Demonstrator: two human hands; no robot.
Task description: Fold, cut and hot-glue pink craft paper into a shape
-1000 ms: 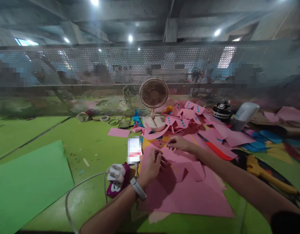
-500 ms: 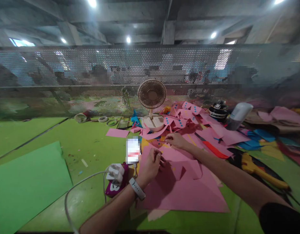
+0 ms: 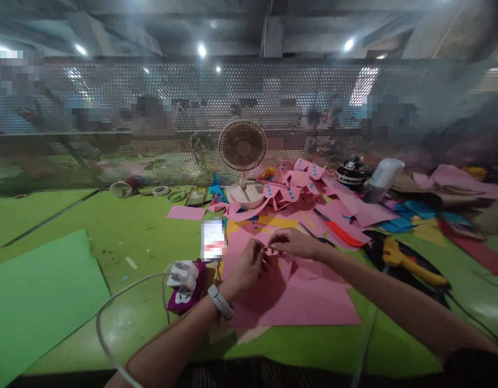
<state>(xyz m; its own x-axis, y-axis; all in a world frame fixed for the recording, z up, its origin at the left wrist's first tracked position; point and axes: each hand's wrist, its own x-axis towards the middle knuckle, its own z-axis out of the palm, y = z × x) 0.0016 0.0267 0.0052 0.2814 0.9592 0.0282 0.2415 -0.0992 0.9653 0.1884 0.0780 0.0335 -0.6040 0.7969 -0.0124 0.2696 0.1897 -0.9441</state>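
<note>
My left hand (image 3: 246, 266) and my right hand (image 3: 294, 243) meet fingertip to fingertip above a large pink paper sheet (image 3: 297, 302) on the green table. Both hands are pinched on one tiny yellowish piece (image 3: 266, 247) held between them; it is too small to name. A pale watch band sits on my left wrist. More cut pink paper with blue dots (image 3: 297, 186) is heaped behind my hands.
A phone (image 3: 213, 240) lies left of my hands, beside a purple power strip with white plugs (image 3: 185, 277) and a white cable. A small fan (image 3: 242, 156) stands at the back. Tape rolls (image 3: 122, 188), a yellow glue gun (image 3: 406, 264), a green sheet (image 3: 39, 296) and a mesh screen surround the area.
My right hand has drawn back from the paper heap toward my left hand, and the two now meet on a tiny piece. The view has shifted slightly.
</note>
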